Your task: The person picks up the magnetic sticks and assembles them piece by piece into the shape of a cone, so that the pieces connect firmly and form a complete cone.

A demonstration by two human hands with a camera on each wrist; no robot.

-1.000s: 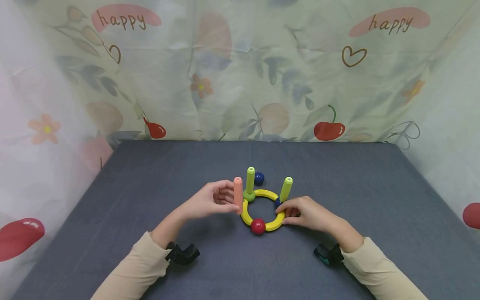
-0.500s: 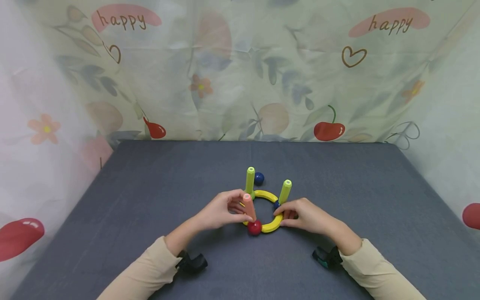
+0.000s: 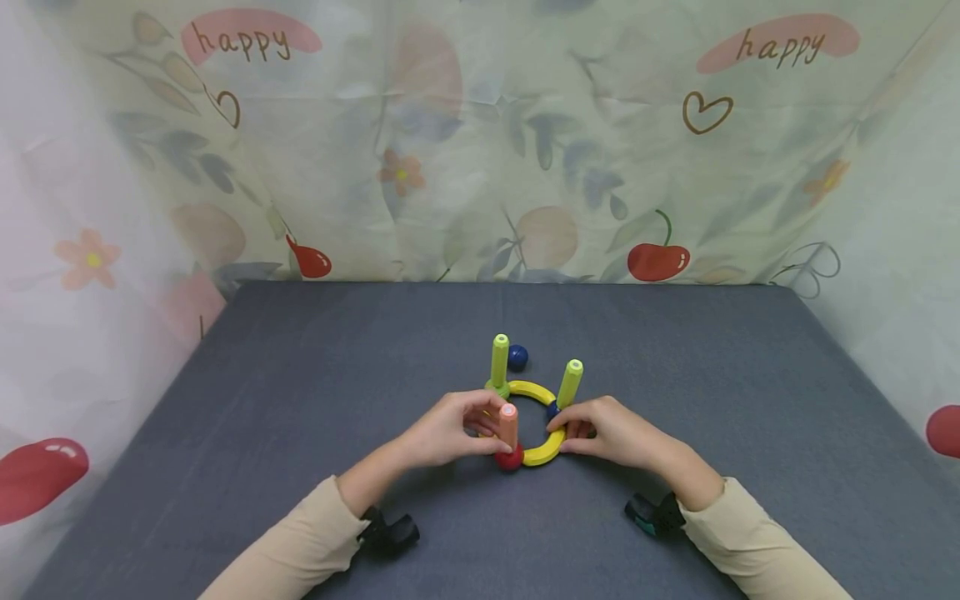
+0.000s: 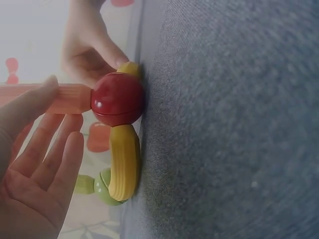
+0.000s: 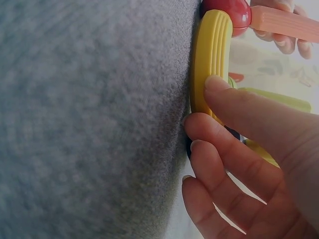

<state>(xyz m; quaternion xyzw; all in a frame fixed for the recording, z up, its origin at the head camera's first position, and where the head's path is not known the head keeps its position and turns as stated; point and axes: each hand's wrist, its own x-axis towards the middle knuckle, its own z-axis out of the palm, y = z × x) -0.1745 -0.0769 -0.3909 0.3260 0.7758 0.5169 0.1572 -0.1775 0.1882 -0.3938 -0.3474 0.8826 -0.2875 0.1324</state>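
My left hand (image 3: 453, 429) pinches an upright salmon-coloured stick (image 3: 508, 427). Its lower end meets the red ball (image 4: 117, 98) in the left wrist view. That ball sits in a ring of yellow curved sticks, along with a green ball (image 3: 496, 389) and a dark blue ball (image 3: 553, 409). With thumb and fingers, my right hand (image 3: 618, 433) holds the near-right yellow curved stick (image 5: 213, 55). A lime-green stick (image 3: 500, 360) stands on the green ball, and another lime stick (image 3: 572, 382) rises, leaning slightly, from the blue one. My left fingers hide the ring's left side in the head view.
A loose dark blue ball (image 3: 517, 358) lies just behind the ring. The grey cloth-covered table (image 3: 315, 358) runs back to a printed curtain (image 3: 480, 150). Each wrist wears a black camera, such as the left camera (image 3: 393, 533).
My left hand has brought the salmon stick right and nearer, from beside the ring onto the red ball. The ring has shifted slightly left at its near side; my right hand keeps its hold.
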